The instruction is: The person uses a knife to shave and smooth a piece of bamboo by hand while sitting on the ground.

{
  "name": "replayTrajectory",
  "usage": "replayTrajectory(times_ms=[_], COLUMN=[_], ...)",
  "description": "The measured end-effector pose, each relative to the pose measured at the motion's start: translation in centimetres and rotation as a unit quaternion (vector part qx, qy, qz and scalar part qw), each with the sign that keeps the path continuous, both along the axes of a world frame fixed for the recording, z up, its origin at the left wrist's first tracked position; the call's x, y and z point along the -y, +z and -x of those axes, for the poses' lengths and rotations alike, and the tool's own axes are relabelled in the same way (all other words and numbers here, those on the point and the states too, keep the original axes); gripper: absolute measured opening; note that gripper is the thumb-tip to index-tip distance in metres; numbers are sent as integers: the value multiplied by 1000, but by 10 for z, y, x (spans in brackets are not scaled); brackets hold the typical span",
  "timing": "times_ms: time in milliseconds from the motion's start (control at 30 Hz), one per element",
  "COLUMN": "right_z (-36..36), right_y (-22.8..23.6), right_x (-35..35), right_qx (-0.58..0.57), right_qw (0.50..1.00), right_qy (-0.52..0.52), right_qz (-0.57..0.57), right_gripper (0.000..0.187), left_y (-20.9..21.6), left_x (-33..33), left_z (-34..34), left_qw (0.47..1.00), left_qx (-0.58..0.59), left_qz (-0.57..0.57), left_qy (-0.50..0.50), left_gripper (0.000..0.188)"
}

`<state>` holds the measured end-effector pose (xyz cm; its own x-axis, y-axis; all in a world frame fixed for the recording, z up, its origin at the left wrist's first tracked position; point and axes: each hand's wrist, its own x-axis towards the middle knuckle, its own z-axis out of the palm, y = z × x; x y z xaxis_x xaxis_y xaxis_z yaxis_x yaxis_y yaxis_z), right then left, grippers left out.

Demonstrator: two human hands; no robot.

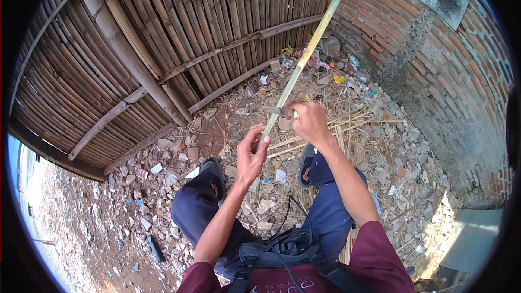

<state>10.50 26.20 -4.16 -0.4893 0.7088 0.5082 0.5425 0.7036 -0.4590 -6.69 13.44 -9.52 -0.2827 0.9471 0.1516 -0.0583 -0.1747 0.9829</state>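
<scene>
A long, pale green-yellow bamboo strip [307, 54] slants up and away from me toward the top edge of the view. My left hand [253, 152] grips it near its lower end, thumb along the side. Just above that grip, a short-bladed knife [278, 110] lies across the strip, its blade touching it. The knife's bright green handle [296, 114] shows at the edge of my right hand [310, 121], which is closed around it.
Rubble, litter and loose bamboo slivers [347, 125] cover the ground. A bamboo slat wall [217, 11] stands ahead and left, a brick wall [456, 70] at the right. My feet are apart, with a black pouch [279, 247] and cable at my waist.
</scene>
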Motion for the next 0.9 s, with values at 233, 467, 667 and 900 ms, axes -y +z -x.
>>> replayTrajectory(times_ms=[233, 467, 667, 900], right_z=[6, 11, 17, 24], right_y=[-5, -13, -6, -7], right_x=[5, 7, 13, 6], right_qx=[36, 25, 26, 2], right_qw=[998, 995, 992, 984], right_qy=[-2, 18, -20, -50], right_qz=[-54, -90, -123, -173], right_gripper=[16, 18, 18, 20], left_y=[-3, -2, -10, -9], left_x=[3, 6, 5, 3], left_z=[-4, -4, -9, -16], left_qw=[998, 1000, 998, 995], left_qx=[-65, -27, 14, -6], left_qz=[-22, -4, -38, -62], left_qy=[7, 10, 47, 74], left_gripper=[26, 27, 34, 38])
